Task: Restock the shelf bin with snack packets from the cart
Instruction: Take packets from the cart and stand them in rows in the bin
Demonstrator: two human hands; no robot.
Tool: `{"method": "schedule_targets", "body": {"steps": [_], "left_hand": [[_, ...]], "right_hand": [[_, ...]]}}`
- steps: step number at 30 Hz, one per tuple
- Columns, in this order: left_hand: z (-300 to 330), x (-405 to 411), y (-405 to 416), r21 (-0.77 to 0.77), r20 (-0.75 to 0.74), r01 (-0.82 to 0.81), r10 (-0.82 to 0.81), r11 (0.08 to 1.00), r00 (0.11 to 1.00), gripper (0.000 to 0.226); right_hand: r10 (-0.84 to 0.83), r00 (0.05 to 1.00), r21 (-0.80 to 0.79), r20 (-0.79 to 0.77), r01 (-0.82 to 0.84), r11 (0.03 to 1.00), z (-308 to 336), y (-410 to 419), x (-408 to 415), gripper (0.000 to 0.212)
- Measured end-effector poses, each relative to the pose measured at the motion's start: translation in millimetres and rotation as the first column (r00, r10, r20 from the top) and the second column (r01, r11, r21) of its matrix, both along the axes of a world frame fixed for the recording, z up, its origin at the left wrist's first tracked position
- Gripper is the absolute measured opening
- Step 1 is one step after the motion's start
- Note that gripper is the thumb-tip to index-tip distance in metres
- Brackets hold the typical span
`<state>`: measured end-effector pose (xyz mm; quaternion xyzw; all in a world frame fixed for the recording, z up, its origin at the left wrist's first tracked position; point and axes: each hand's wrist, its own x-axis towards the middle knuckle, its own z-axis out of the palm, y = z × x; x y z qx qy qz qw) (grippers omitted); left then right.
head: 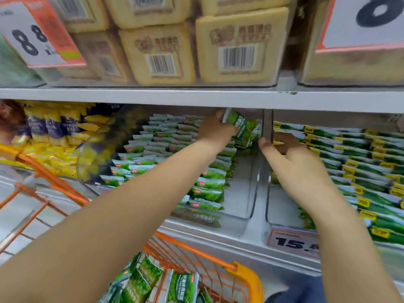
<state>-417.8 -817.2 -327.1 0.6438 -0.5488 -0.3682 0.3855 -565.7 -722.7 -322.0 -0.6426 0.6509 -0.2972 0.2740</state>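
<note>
Tan boxes [239,48] with barcodes sit stacked on the top shelf. A white and orange price sign [32,36] with a big 8 hangs at the upper left, another sign [367,22] at the upper right. Yellow and purple bags [52,132] fill the left. A price tag [293,241] reads 15

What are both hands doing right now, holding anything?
Left hand: grips a green snack packet at the back of the shelf bin.
Right hand: holds the clear divider between bins, thumb and fingers pinching it.
</note>
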Motion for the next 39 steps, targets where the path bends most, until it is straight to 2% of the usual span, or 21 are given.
{"method": "schedule_targets", "body": {"steps": [2,4,7,12,17,20,23,26,28,29,32,34,36,39], "left_hand": [[-8,-8,-2,-0.090,0.255,0.043,-0.019,0.995,0.967,0.040],[-18,-13,-3,-0.098,0.476,0.088,-0.031,0.991,0.879,0.037],[-29,-15,-3,-0.099,0.675,0.129,-0.028,0.987,0.737,0.039],[-19,-13,-4,-0.154,0.824,0.245,-0.012,0.957,0.566,0.039],[-14,-17,-13,-0.060,0.916,0.387,-0.103,0.920,0.387,0.040],[-16,-26,-18,0.008,0.958,0.415,-0.126,0.910,0.258,0.031],[-26,-28,-21,0.029,0.970,0.403,-0.123,0.915,0.210,0.025],[-30,-25,-23,-0.013,0.967,0.398,-0.090,0.917,0.239,0.039],[-28,-21,-24,-0.056,0.946,0.382,-0.073,0.922,0.315,0.056],[-24,-17,-22,-0.078,0.927,0.370,-0.069,0.926,0.369,0.056],[-11,2,-13,-0.163,0.811,0.301,-0.046,0.940,0.583,0.043],[-3,19,1,-0.158,0.683,0.216,-0.051,0.964,0.729,0.032],[2,38,26,-0.139,0.595,0.189,-0.070,0.972,0.801,0.018],[7,69,84,-0.169,0.514,0.252,-0.133,0.953,0.848,0.007]], "right_hand": [[-0.002,1.000,-0.004,0.013,0.002,1.000,0,-2,0,0.041],[-0.010,1.000,-0.016,0.012,0.010,1.000,0,-5,0,0.048],[-0.026,1.000,-0.031,0.004,0.026,0.999,-1,-6,2,0.052],[-0.020,1.000,-0.037,0.002,0.020,0.999,-1,-7,3,0.050],[-0.016,1.000,-0.055,-0.017,0.015,0.998,-1,-5,4,0.047],[-0.012,1.000,-0.064,-0.023,0.010,0.998,0,-4,5,0.044],[-0.019,1.000,-0.051,-0.016,0.018,0.999,2,-4,5,0.046],[-0.020,1.000,-0.031,0.000,0.020,0.999,2,-4,5,0.048],[-0.018,1.000,-0.018,-0.009,0.018,1.000,3,-6,5,0.048],[-0.014,0.999,-0.008,-0.029,0.014,1.000,4,-7,4,0.049],[-0.016,0.995,-0.011,-0.099,0.015,1.000,6,-9,4,0.048],[-0.040,0.985,-0.083,-0.170,0.026,0.996,5,-9,7,0.044],[-0.076,0.960,-0.160,-0.270,0.033,0.987,6,-6,12,0.043],[-0.084,0.925,-0.295,-0.372,-0.032,0.955,3,10,26,0.043]]}}
